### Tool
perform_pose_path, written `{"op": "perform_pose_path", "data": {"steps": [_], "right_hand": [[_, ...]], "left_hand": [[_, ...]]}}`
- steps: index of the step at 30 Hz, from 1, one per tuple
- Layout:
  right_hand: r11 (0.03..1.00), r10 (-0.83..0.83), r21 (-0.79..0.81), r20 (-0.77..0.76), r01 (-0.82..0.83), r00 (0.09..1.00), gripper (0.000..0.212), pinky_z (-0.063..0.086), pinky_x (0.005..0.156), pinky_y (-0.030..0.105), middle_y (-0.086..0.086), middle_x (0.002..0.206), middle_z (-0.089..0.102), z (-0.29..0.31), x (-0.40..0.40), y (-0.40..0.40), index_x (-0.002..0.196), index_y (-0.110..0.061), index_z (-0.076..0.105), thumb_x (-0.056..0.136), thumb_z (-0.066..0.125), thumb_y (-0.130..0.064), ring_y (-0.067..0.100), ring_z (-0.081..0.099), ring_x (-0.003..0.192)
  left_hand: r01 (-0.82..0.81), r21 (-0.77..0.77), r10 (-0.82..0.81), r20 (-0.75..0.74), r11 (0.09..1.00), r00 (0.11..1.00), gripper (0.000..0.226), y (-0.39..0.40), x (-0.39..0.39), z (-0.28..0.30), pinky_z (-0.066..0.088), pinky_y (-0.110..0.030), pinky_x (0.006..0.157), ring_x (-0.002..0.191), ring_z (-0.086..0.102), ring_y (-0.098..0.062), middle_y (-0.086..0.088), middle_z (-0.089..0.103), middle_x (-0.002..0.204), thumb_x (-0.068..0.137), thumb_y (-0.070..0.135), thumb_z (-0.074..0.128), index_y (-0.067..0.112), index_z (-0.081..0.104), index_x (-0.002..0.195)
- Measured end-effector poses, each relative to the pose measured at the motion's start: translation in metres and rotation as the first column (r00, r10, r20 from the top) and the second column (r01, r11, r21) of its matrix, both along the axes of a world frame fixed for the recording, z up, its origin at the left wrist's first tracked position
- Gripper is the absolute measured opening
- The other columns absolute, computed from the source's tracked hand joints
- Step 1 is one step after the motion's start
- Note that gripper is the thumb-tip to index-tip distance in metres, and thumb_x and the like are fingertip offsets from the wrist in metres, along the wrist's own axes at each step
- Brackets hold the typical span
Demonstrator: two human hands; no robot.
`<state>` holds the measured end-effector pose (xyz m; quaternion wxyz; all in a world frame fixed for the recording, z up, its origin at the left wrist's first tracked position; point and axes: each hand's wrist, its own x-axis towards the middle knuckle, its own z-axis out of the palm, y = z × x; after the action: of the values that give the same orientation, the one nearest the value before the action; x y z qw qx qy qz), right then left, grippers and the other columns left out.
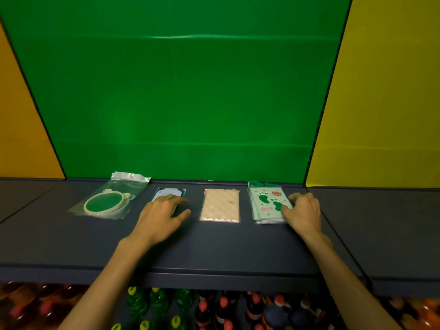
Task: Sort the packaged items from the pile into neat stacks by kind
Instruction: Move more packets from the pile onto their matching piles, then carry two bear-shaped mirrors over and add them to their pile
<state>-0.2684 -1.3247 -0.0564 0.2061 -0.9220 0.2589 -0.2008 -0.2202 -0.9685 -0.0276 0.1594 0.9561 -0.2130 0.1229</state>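
- Four groups of packaged items are laid in a row along the back of a dark surface point(214, 246), in front of a green backdrop point(181, 91).
- The pink packet point(220, 205) is taken as the landmark; it lies flat and alone, touched by neither hand.
- Just to its left a pale blue packet point(164, 192) is seen, mostly covered by the left hand point(162, 216), which is laid flat on it with fingers spread and the thumb stretched toward the pink packet; nothing is gripped.
- Further left of the pink packet a clear bag holding a round green item with a cream rim point(106, 203) is set at a slant, well apart from the hands.
- To the right of the pink packet a stack of mint packets printed with green footprints point(267, 203) is placed; several layers are visible at its near edge.
- The stack's right edge is held by the right hand point(302, 209), fingers curled against its side and thumb on its top.
- Below the surface's front edge, bottles with red, yellow and green caps point(214, 308) are visible, blurred.
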Motion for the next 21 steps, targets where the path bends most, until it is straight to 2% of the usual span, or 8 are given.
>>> {"op": "perform_pose_path", "data": {"steps": [3, 10, 15, 18, 21], "right_hand": [[0.988, 0.113, -0.104, 0.012, -0.111, 0.994, 0.041, 0.045, 0.092, 0.041, 0.012, 0.123, 0.058, 0.009, 0.002, 0.02, 0.126, -0.018, 0.063, 0.085, 0.066, -0.027, 0.031, 0.051, 0.116], [0.879, 0.458, -0.164, 0.026, -0.448, 0.888, 0.035, 0.039, 0.097, 0.038, 0.001, 0.124, 0.061, 0.02, 0.012, 0.123, 0.124, -0.026, 0.063, 0.091, 0.057, -0.031, 0.024, 0.052, 0.116], [0.806, 0.572, -0.199, 0.019, -0.557, 0.82, 0.038, 0.039, 0.099, 0.037, -0.002, 0.128, 0.058, 0.022, 0.029, 0.219, 0.128, -0.029, 0.059, 0.092, 0.054, -0.036, 0.022, 0.052, 0.12], [0.773, 0.616, -0.212, 0.021, -0.598, 0.788, 0.037, 0.037, 0.1, 0.039, -0.004, 0.131, 0.057, 0.024, 0.035, 0.283, 0.13, -0.03, 0.059, 0.093, 0.053, -0.036, 0.021, 0.052, 0.12], [0.738, 0.663, -0.2, 0.037, -0.644, 0.748, 0.037, 0.04, 0.098, 0.038, -0.003, 0.132, 0.059, 0.025, 0.04, 0.347, 0.13, -0.028, 0.059, 0.094, 0.053, -0.035, 0.02, 0.053, 0.12]], "left_hand": [[-0.02, 0.01, 0.02, 0.001, 1.0, 1.0, 0.043, 0.012, 0.0, 0.001, 0.046, -0.04, 0.099, 0.124, 0.054, -0.021, 0.004, 0.057, 0.141, 0.094, 0.052, 0.052, 0.032, 0.059, 0.132], [-0.06, 0.073, 0.056, 0.051, 0.996, 0.997, 0.046, 0.07, -0.002, 0.006, 0.048, -0.042, 0.094, 0.117, 0.058, -0.023, 0.005, 0.06, 0.136, 0.093, 0.055, 0.049, 0.035, 0.056, 0.134], [-0.145, 0.07, 0.141, 0.058, 0.987, 0.988, 0.049, 0.138, -0.009, 0.011, 0.047, -0.045, 0.097, 0.124, 0.055, -0.026, 0.001, 0.057, 0.139, 0.094, 0.053, 0.05, 0.032, 0.053, 0.138], [-0.181, 0.086, 0.175, 0.07, 0.98, 0.982, 0.05, 0.19, -0.012, 0.01, 0.047, -0.044, 0.093, 0.121, 0.056, -0.026, 0.004, 0.058, 0.138, 0.092, 0.055, 0.049, 0.033, 0.054, 0.137], [-0.221, 0.106, 0.215, 0.069, 0.969, 0.974, 0.052, 0.248, -0.016, 0.009, 0.046, -0.043, 0.094, 0.122, 0.055, -0.025, 0.004, 0.056, 0.14, 0.092, 0.057, 0.045, 0.033, 0.052, 0.138]]}}
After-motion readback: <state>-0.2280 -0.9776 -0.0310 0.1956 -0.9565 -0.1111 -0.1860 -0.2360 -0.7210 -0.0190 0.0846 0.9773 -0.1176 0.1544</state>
